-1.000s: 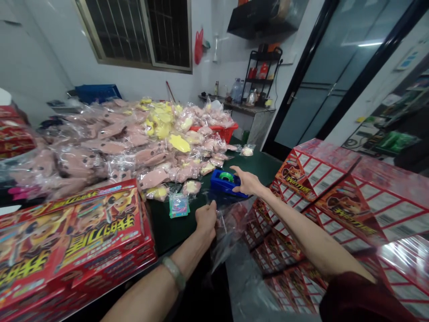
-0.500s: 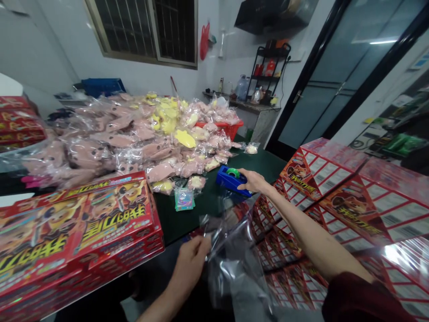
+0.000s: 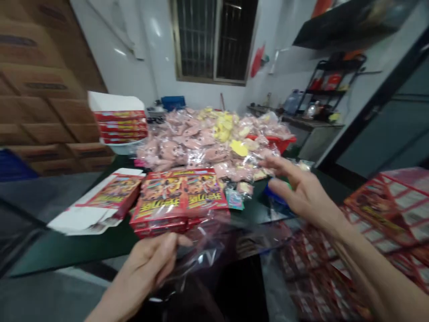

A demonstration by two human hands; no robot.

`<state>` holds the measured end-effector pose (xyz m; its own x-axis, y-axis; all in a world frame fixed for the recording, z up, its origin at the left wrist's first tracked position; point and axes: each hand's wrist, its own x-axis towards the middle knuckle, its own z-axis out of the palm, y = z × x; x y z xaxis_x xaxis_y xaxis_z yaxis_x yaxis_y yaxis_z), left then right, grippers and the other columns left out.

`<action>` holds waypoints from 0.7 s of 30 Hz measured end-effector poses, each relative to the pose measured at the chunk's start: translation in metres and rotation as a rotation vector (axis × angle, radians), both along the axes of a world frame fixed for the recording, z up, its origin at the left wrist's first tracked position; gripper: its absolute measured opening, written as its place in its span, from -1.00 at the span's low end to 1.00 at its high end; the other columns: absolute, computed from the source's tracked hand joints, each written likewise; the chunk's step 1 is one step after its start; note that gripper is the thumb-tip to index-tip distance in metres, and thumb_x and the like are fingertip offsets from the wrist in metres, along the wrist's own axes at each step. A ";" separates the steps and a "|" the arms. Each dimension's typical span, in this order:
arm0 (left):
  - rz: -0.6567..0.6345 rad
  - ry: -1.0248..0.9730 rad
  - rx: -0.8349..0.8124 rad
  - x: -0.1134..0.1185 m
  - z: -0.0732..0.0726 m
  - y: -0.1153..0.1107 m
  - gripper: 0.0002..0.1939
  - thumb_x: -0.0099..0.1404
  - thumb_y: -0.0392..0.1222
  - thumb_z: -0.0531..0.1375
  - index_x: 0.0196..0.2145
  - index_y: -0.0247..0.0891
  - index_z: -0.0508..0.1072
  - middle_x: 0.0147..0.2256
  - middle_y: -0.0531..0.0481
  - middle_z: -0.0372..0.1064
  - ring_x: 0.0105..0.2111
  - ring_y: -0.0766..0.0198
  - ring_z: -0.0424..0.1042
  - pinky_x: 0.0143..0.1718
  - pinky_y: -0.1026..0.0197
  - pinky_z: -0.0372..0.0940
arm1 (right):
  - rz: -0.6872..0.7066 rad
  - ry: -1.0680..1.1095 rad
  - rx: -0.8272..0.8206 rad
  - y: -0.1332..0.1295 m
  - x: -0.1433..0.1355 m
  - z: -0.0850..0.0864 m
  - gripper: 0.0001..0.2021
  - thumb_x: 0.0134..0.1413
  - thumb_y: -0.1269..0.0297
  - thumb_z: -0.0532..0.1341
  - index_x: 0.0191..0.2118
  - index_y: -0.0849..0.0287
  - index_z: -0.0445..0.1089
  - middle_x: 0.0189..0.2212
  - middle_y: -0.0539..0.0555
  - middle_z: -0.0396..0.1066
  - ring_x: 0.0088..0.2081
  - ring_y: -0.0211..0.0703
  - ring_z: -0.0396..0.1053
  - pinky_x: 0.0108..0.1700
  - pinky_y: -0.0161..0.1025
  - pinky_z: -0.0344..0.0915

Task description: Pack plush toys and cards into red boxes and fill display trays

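My left hand (image 3: 152, 264) is closed on the edge of a clear plastic bag (image 3: 201, 255), which hangs loosely in front of the table. Just beyond that hand lies a stack of red printed boxes (image 3: 182, 197). My right hand (image 3: 301, 192) is raised with its fingers apart over a blue tape dispenser (image 3: 276, 194), which it partly hides. Between the boxes and the dispenser sits a small pile of teal cards (image 3: 234, 199). Motion blurs much of the view.
Bagged pink and yellow plush pieces (image 3: 204, 143) heap at the back. Flattened white-and-red cartons (image 3: 110, 197) lie left, with red boxes in a white basin (image 3: 124, 145) behind. Wrapped red display boxes (image 3: 389, 210) stand right; brown cartons (image 3: 36, 89) line the far left.
The view has swung left. My right hand has come off the tape dispenser and opened. My left hand, still gripping the bag, is now in front of the red boxes.
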<state>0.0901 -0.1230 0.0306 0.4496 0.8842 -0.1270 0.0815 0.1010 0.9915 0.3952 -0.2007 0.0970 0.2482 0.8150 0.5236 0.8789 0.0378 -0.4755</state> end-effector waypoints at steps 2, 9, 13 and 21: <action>-0.093 -0.002 -0.028 0.005 0.005 0.001 -0.50 0.00 0.29 0.20 -0.55 -0.28 0.48 -0.80 0.12 0.01 -0.76 0.46 -0.08 -0.71 0.35 -0.19 | 0.296 0.080 -0.096 0.004 -0.055 0.013 -0.43 0.01 -0.02 0.19 0.15 0.05 0.22 0.04 0.13 0.34 0.02 0.07 0.31 0.03 -0.02 0.23; -0.076 -0.080 0.089 -0.016 0.001 0.002 -0.57 0.13 0.19 0.15 -0.50 -0.28 0.46 -0.68 0.07 0.17 -0.69 0.40 0.08 -0.67 0.33 -0.06 | 0.528 0.288 -0.383 0.058 -0.131 -0.007 -0.84 0.07 0.26 0.15 -0.46 0.16 0.39 -0.60 -0.05 0.34 -0.55 -0.34 0.22 -0.51 -0.39 0.11; 0.228 -0.166 0.189 -0.033 0.010 0.010 -0.71 0.09 0.04 0.25 -0.43 -0.26 0.50 -0.61 0.04 0.31 -0.62 0.35 0.24 -0.57 0.32 0.13 | 0.613 0.262 -0.422 0.074 -0.143 -0.010 -0.75 0.12 0.28 0.08 -0.55 0.17 0.29 -0.65 -0.09 0.22 -0.59 -0.38 0.11 -0.56 -0.41 0.00; 0.233 -0.129 0.249 -0.046 0.005 0.029 -0.62 0.24 0.04 0.10 -0.56 -0.28 0.44 -0.61 0.01 0.30 -0.61 0.36 0.22 -0.59 0.32 0.11 | 0.676 0.107 -0.374 0.093 -0.151 -0.012 -0.68 0.16 0.23 0.02 -0.59 0.15 0.25 -0.65 -0.05 0.23 -0.58 -0.33 0.14 -0.54 -0.38 0.03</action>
<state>0.0442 -0.0938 0.0354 0.2311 0.9614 0.1493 -0.0427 -0.1433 0.9888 0.2439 -0.1074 0.0852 -0.3318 0.9249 0.1854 0.6706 0.3695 -0.6433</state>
